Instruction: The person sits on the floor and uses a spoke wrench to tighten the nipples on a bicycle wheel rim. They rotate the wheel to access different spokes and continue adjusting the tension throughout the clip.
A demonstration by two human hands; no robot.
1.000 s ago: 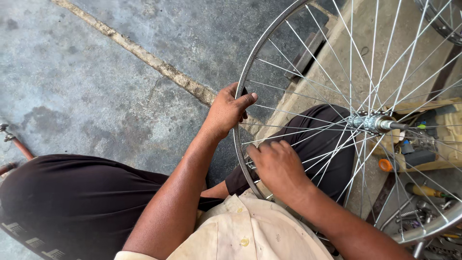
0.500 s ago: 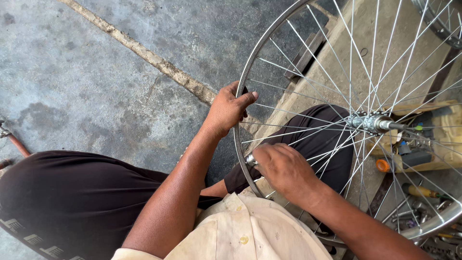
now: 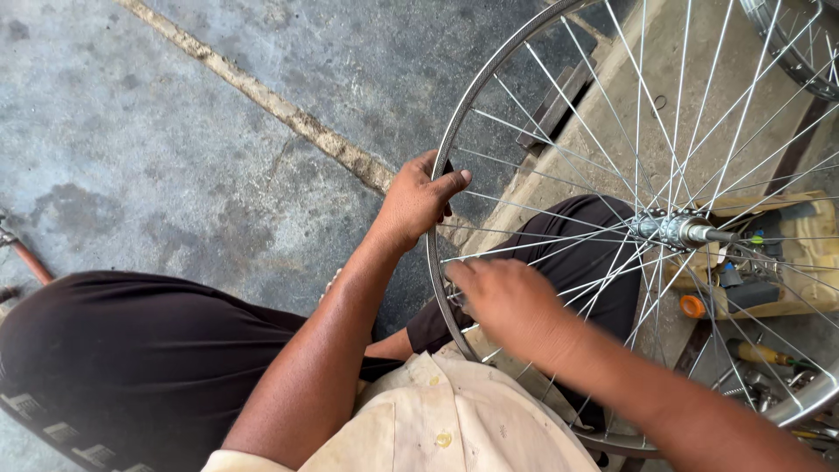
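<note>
over a grey concrete floor (image 3: 157, 166), a spoked bicycle wheel (image 3: 559, 79) stands upright between the person's knees, its silver hub (image 3: 669, 229) to the right. the left hand (image 3: 415, 203) has its fingers curled tight around the metal rim. the right hand (image 3: 502, 301) sits low by the rim among the spokes, blurred, so i cannot tell whether its fingers pinch anything.

Your silver spoked bicycle wheel (image 3: 489, 114) runs off the top and right edges; your blurred right hand (image 3: 507, 301) hides its fingertips at the rim.
</note>
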